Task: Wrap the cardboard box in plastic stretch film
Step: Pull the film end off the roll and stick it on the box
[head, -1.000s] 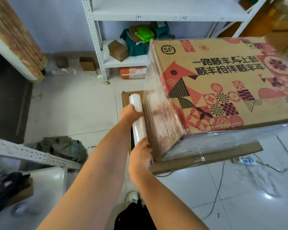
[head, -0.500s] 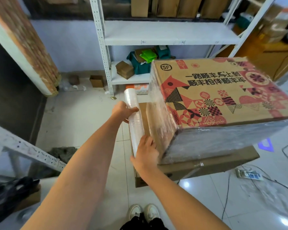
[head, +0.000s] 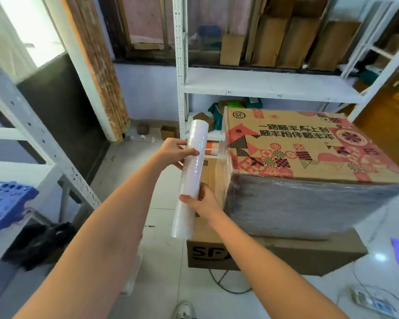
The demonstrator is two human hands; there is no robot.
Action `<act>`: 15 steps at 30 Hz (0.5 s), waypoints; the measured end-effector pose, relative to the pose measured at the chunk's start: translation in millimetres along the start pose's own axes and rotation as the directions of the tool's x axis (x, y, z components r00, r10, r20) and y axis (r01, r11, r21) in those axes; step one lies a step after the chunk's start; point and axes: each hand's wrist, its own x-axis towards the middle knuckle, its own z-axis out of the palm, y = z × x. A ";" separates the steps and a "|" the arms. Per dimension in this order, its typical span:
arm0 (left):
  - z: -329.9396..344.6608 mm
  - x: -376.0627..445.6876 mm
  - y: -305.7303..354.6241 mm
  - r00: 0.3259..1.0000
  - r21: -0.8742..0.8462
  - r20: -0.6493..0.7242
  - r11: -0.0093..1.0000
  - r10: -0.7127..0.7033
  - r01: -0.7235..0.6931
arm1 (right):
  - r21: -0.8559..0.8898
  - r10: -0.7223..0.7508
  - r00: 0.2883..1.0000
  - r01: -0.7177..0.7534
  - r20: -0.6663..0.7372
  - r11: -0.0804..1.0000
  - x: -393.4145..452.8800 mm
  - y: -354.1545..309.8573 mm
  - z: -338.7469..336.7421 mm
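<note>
Clear plastic film already clouds the near side face of the large printed cardboard box (head: 297, 155), which sits on top of a plain brown cardboard carton (head: 274, 254) on the pale tiled floor (head: 129, 171), in front of a white metal shelving unit (head: 263, 86). Just left of the box, the long white roll of stretch film (head: 190, 178) stands nearly upright, tilted slightly with its top leaning right. The left hand (head: 174, 153) grips the roll in its upper half, fingers curled round the far side and the thumb across the front. The right hand (head: 199, 202) holds it lower down, thumb pressed over the front and fingers wrapped behind, where they are hidden. A sheet of film appears to run from the roll to the box's near-left corner, though the sheen makes its edge hard to trace. The step in hand seems to be carrying the roll round the box to lay another turn. To do it well, I would keep the roll parallel to the box's vertical edge, let it turn loosely in both grips while pulling steadily outward so the film stays taut, and overlap the earlier layer. Slack would leave wrinkles; too hard a pull could slide the box on the carton beneath.
</note>
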 end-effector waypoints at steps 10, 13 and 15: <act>35.1 -155.9 34.0 0.978 -0.105 -0.152 0.981 0.144 -0.161 | -0.053 -0.303 0.952 0.305 0.047 0.951 -86.1 -1.6 -22.9; 45.5 -183.6 37.8 0.973 -0.228 -0.176 0.956 0.147 -0.186 | -0.117 -0.354 0.934 0.357 0.041 0.927 -107.9 7.3 -29.0; 48.4 -195.1 38.6 0.980 -0.307 -0.122 0.933 0.158 -0.188 | -0.063 -0.347 0.936 0.351 0.056 0.934 -121.5 9.9 -38.7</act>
